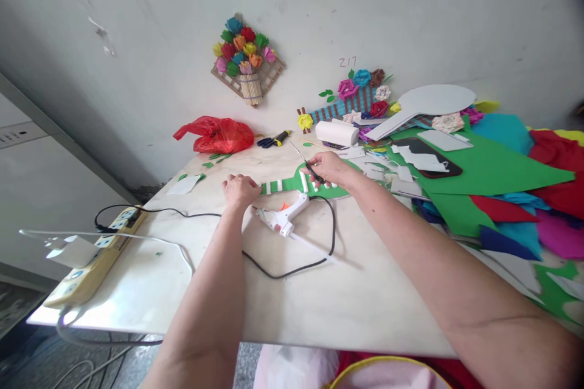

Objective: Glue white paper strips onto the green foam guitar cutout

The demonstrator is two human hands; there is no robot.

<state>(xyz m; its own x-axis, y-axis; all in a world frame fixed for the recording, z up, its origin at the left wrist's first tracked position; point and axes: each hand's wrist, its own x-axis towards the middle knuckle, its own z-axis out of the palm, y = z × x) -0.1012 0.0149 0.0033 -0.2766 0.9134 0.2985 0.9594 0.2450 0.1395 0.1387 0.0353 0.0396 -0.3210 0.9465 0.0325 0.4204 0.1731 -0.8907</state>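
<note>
My right hand (331, 168) is closed round slim black-handled scissors (314, 173), their thin metal blade pointing up and to the left. It hovers over the wide, rounded end of a green paddle-shaped cutout (289, 185) with white strips across it. At the narrow left end, my left hand (240, 189) presses and grips the cutout, its fingertips curled over the end. Just in front of the cutout, a white glue gun (283, 217) lies on its side with a clear glue stick poking out. My fingers hide parts of the cutout.
A power strip (98, 255) with plugs sits at the table's left edge; a black cord loops round the glue gun. A red plastic bag (219, 135) and blue-and-yellow pliers (274, 139) lie behind. Coloured sheets (493, 164), white scraps and a white paddle-shaped cutout (433, 100) crowd the right.
</note>
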